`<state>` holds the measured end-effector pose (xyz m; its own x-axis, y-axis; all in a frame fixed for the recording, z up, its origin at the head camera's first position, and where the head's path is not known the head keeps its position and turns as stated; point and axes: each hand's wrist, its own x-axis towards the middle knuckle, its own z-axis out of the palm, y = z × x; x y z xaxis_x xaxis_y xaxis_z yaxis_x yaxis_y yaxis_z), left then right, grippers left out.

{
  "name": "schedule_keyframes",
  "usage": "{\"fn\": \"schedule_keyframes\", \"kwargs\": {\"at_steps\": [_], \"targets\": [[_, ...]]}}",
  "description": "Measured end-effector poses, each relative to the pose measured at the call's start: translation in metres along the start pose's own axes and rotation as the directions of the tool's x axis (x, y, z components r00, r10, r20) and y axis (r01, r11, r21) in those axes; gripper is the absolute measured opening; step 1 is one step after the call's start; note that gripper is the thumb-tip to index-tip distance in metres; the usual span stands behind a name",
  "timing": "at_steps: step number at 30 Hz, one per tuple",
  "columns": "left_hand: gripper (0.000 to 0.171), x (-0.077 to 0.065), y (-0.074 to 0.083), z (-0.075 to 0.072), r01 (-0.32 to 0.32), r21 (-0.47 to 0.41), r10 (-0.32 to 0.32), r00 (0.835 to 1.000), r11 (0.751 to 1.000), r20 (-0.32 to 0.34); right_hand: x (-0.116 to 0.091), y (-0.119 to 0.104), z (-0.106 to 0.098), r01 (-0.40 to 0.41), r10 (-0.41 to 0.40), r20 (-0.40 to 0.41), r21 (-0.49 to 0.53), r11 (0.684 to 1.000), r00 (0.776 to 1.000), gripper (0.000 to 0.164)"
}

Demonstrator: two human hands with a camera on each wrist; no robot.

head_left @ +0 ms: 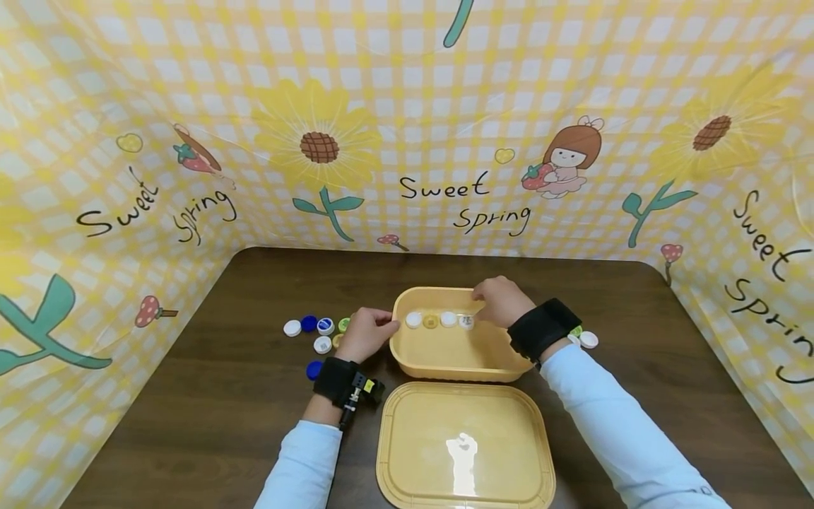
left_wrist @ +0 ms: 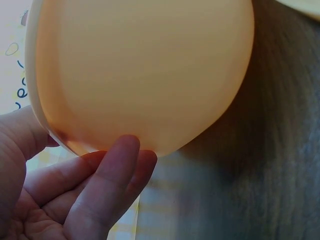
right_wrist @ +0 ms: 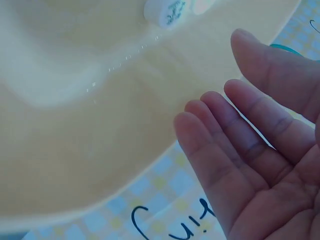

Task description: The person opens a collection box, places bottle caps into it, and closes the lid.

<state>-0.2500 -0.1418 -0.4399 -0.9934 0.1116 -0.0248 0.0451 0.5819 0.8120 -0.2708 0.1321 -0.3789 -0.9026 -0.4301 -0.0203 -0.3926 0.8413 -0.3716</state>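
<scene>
A pale yellow plastic box point(head_left: 458, 357) stands on the table. A row of bottle caps lies inside along its far side: white caps point(head_left: 414, 320), a yellow cap point(head_left: 430, 321) and a white cap with dark print point(head_left: 466, 322). My left hand point(head_left: 365, 335) grips the box's left end, with fingers point(left_wrist: 107, 185) against its outer wall and another digit over the rim. My right hand point(head_left: 504, 302) is over the far right part of the box, beside the printed cap. In the right wrist view its fingers point(right_wrist: 235, 135) are extended, the thumb apart, holding nothing.
In front of the box lies its yellow lid point(head_left: 467, 445). Left of the box are loose caps, including a white cap point(head_left: 292, 328) and blue caps point(head_left: 309, 324). White caps point(head_left: 589, 340) lie right of it, partly behind the right wrist. A patterned cloth point(head_left: 407, 127) surrounds the table.
</scene>
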Motion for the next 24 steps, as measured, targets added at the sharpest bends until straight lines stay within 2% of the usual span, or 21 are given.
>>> {"fn": "schedule_keyframes", "kwargs": {"at_steps": [9,17,24], "targets": [[0.023,0.0,0.0,0.0,-0.002,0.005,0.002,1.0,1.0,0.0,-0.009,0.008,-0.013,-0.052,0.053,-0.035,0.023,0.998,0.998,0.032],[0.025,0.0,-0.001,0.0,0.013,0.012,-0.013,1.0,1.0,-0.001,-0.023,0.019,-0.026,-0.011,0.014,-0.119,0.02,1.0,0.993,0.027],[0.026,0.002,-0.003,0.0,0.016,0.011,-0.016,1.0,1.0,0.002,-0.035,0.031,-0.036,-0.1,0.103,-0.107,0.04,0.994,0.989,0.035]]}}
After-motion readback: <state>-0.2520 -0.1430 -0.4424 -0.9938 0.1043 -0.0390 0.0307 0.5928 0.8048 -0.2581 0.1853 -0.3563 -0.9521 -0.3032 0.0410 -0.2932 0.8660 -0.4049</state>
